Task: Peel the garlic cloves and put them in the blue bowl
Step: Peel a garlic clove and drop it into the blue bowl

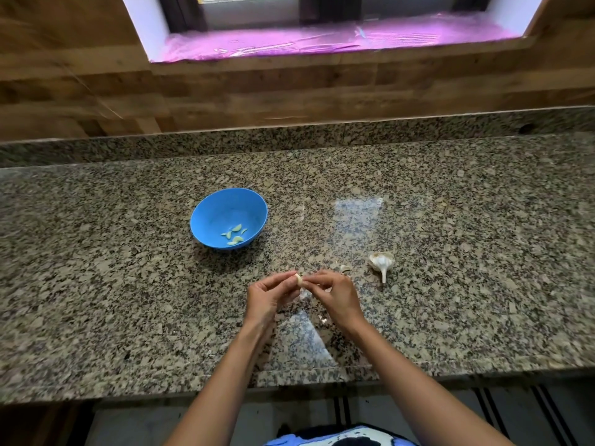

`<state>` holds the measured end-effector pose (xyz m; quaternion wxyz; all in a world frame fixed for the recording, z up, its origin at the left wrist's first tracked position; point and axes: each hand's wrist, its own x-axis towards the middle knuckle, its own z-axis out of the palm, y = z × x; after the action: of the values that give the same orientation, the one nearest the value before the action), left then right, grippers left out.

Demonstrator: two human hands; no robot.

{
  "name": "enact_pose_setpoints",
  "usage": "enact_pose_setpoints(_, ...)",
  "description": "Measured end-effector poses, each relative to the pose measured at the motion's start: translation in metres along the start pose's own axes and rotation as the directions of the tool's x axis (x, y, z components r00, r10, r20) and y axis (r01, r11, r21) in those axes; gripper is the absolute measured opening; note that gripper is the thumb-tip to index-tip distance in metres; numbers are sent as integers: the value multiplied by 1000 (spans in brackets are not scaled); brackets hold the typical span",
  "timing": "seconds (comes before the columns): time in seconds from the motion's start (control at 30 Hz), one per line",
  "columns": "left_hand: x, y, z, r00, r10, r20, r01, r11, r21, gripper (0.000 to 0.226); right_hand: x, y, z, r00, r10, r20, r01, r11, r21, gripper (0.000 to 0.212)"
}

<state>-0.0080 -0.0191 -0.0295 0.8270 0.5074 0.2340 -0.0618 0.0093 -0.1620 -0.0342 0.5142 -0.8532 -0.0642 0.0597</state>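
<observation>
Blue bowl [206,217] holding several peeled cloves [234,235], both hands [302,292] pinching one garlic clove [298,279]

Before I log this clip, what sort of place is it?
Probably a home kitchen: a granite counter under a window, with a blue bowl of peeled cloves and a garlic bulb.

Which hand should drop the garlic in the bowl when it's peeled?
Probably the left hand. It pinches the clove together with the right hand, but the bowl sits on its side, so it wouldn't have to cross over.
</observation>
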Motion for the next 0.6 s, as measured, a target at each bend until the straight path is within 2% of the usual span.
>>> enact_pose_setpoints(0.13,-1,2,0,1000,13,14,-14,1000,23,16,3,3,-3,996,57,71,-63,993,97,14)
enact_pose_setpoints(0.27,-1,1,-1,998,55,12,-56,993,107,16,5,4,-1,994,67,84,-70,997,29,18)
enact_pose_setpoints(0.6,-4,2,3,996,83,19,-85,982,171,20,5,4,-5,993,87,79,-93,993,74,11)
